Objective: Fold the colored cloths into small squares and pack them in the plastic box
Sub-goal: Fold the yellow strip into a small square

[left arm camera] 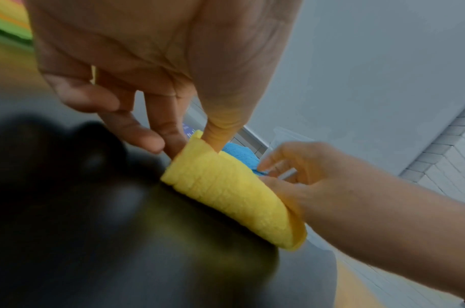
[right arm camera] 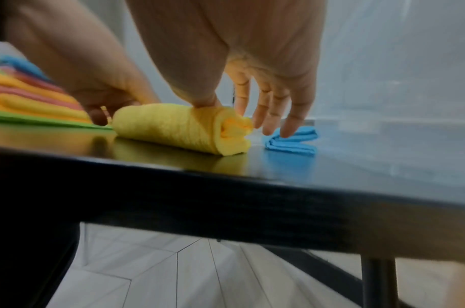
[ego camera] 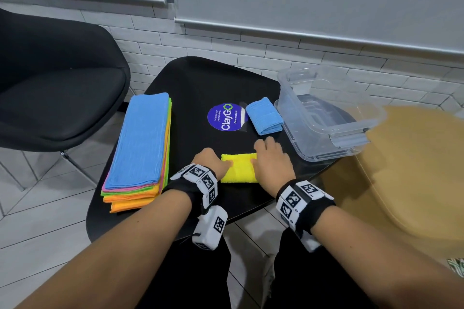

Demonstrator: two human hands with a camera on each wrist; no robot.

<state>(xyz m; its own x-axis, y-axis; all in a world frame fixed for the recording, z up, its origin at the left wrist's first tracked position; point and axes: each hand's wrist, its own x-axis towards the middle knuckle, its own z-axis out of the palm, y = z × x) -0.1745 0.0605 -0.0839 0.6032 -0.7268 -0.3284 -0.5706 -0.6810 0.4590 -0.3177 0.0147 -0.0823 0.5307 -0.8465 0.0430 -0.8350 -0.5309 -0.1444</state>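
Note:
A yellow cloth (ego camera: 239, 169), folded into a thick small rectangle, lies near the front edge of the black table (ego camera: 200, 83). My left hand (ego camera: 227, 163) pinches its left end between thumb and fingers (left arm camera: 218, 135). My right hand (ego camera: 261, 150) presses its thumb on the right end, while its straight fingers (right arm camera: 291, 116) reach down past the cloth (right arm camera: 173, 127). A folded blue cloth (ego camera: 265, 115) lies just beyond, beside the clear plastic box (ego camera: 298, 110), in which I see no cloth.
A tall stack of flat colored cloths (ego camera: 140, 143), blue on top, fills the table's left side. A round blue sticker (ego camera: 226, 116) marks the middle. A black chair (ego camera: 57, 88) stands at the left and a tan rounded surface (ego camera: 414, 170) at the right.

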